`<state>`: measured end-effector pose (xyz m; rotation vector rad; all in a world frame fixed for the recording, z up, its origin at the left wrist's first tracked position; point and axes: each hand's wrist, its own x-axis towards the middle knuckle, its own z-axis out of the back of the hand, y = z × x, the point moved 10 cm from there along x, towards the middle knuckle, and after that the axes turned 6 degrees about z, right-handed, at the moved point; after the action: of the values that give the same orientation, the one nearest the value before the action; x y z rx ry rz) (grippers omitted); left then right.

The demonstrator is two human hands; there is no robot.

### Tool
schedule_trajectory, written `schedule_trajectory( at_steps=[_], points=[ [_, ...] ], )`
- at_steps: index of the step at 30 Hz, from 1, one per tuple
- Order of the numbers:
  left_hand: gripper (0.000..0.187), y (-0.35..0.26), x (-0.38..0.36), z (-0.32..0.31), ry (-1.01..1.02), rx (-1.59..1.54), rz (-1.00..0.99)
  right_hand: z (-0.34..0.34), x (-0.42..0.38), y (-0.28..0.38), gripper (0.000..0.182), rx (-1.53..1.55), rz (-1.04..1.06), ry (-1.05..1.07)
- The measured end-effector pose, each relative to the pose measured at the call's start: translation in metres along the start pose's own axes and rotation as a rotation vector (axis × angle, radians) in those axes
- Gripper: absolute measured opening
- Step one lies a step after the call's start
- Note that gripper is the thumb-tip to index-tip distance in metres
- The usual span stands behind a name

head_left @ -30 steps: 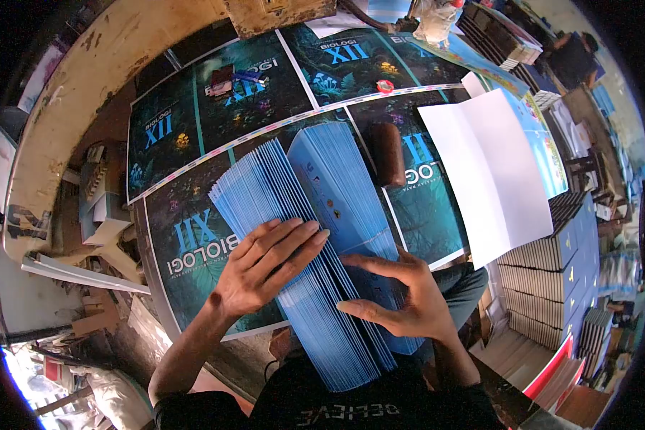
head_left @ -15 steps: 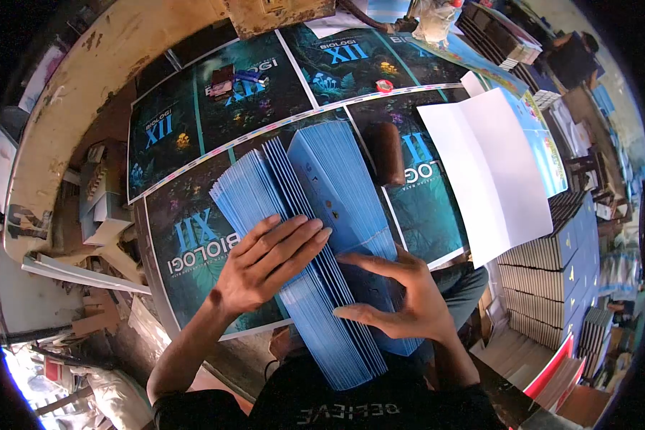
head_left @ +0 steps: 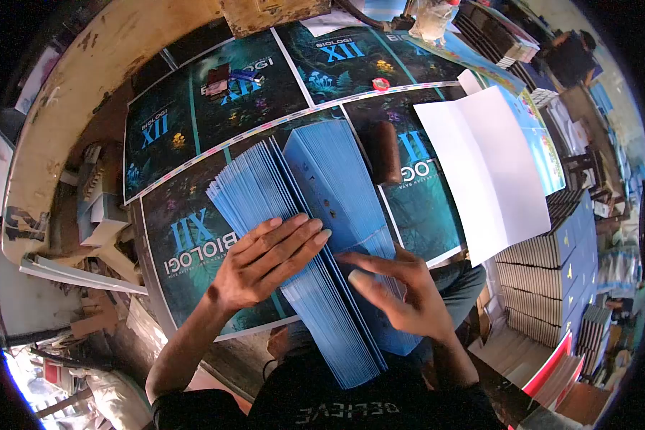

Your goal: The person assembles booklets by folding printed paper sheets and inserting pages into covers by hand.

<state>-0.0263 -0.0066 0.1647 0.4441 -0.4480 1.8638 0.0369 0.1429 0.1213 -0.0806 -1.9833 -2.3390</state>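
Note:
A fanned stack of thin blue booklets [head_left: 254, 186] leans across my lap and the table edge. My left hand [head_left: 272, 258] lies over it, fingers close together and pressing on the booklet edges; its thumb is hidden. To the right stands a second block of blue booklets [head_left: 337, 172], with a gap between the two. My right hand [head_left: 405, 297] is at this block's lower part. Its index fingertip reaches the gap, while the thumb is held apart from it with nothing visible between them.
Printed cover sheets marked BIOLOGI XII [head_left: 193, 236] spread over the table. On them are a brown cylinder [head_left: 387, 153], a small red-rimmed round item [head_left: 380, 84] and a folded white sheet [head_left: 484, 172]. Tall book stacks [head_left: 537, 265] stand at right.
My right thumb has lifted off the booklet edges and moved up toward the index finger. Some separated booklets now lie closer to the left stack. My left hand stays nearly in place.

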Motion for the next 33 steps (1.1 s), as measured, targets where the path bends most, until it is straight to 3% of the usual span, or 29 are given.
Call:
schedule_trajectory(
  at_steps=[2,5,12,15,18,21,23,29,33],
  points=[
    [0.051,0.001,0.000,-0.001,0.024,-0.003,0.009,-0.006,0.005,0.021,0.052,-0.141,0.125,0.026],
    [0.051,0.002,-0.001,-0.001,0.010,-0.039,0.020,-0.006,0.005,0.021,0.058,-0.175,0.085,0.034],
    [0.051,0.003,-0.001,-0.001,0.020,-0.026,0.029,-0.006,0.005,0.021,0.052,-0.136,0.137,0.014],
    [0.050,0.005,-0.009,0.001,-0.070,-0.043,0.020,-0.002,0.000,0.025,0.046,-0.069,0.208,-0.079],
    [0.049,0.003,-0.011,0.000,-0.078,0.056,-0.012,0.011,-0.003,0.015,0.043,0.037,0.057,-0.172],
    [0.049,0.002,-0.012,-0.002,-0.090,0.065,-0.043,-0.002,-0.009,-0.018,0.037,-0.070,-0.221,0.067],
    [0.049,0.002,-0.010,-0.001,-0.082,0.043,-0.049,-0.004,0.002,0.014,0.046,-0.118,0.126,0.002],
    [0.051,0.002,-0.008,0.000,-0.085,0.018,-0.051,-0.007,0.005,0.024,0.060,-0.158,0.129,0.014],
    [0.052,0.001,-0.007,0.000,-0.077,0.031,-0.055,-0.006,0.005,0.025,0.057,-0.132,0.129,0.012]
  ],
)
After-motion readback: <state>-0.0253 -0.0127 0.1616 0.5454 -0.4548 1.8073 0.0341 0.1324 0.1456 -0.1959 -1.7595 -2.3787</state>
